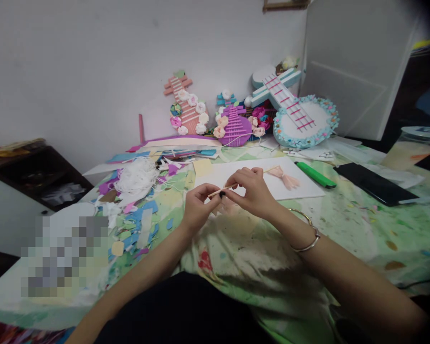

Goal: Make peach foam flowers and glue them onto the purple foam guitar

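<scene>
My left hand [198, 203] and my right hand [252, 191] meet over the table's middle, both pinched on a thin wooden stick [225, 188] that runs between them. The stick's far end carries a small pink tulle bow [284, 177] lying on a white sheet [297, 188]. Two metal bangles [306, 234] circle my right wrist.
Paper scraps [139, 229] and white thread [138, 177] litter the left of the paint-stained table [358, 224]. A green cutter [315, 175] and a black phone [374, 184] lie right. Guitar-shaped crafts [234, 124] lean on the wall; a white box [354, 62] stands behind.
</scene>
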Motion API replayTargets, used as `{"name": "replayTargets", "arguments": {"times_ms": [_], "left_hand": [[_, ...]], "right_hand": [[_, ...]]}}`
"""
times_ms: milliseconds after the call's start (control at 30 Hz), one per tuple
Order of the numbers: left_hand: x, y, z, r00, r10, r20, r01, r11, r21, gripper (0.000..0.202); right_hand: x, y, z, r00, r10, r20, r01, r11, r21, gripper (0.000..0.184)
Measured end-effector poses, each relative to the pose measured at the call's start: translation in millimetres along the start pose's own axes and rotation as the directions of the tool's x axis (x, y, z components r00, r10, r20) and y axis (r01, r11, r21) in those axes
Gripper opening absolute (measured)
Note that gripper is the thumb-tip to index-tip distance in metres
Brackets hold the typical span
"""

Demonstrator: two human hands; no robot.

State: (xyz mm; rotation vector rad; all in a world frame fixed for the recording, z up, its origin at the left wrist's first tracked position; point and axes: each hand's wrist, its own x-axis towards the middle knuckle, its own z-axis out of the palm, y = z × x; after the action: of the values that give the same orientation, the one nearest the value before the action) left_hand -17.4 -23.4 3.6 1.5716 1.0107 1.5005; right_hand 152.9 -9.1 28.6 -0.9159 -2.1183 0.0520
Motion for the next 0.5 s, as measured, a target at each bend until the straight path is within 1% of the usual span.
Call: {"name": "replayTargets", "arguments": {"times_ms": [267,500], "left_hand": [[-0.3,-0.2,-0.4,0.999,0.052,-0.004,-0.052,0.999,0.006,0.012],[-0.9,2.5,0.6,1.0,-0.014,0.023,0.015,0.999,-0.041,0.012]], "right_hand": [[-0.9,-2.1,-2.6,0.999,-0.032,-0.025,0.032,0.999,-0.01,0.017],[-0.5,1.1,2.5,0.997,-0.053,-0.048,0.049,0.996,-0.072,0.017]]}}
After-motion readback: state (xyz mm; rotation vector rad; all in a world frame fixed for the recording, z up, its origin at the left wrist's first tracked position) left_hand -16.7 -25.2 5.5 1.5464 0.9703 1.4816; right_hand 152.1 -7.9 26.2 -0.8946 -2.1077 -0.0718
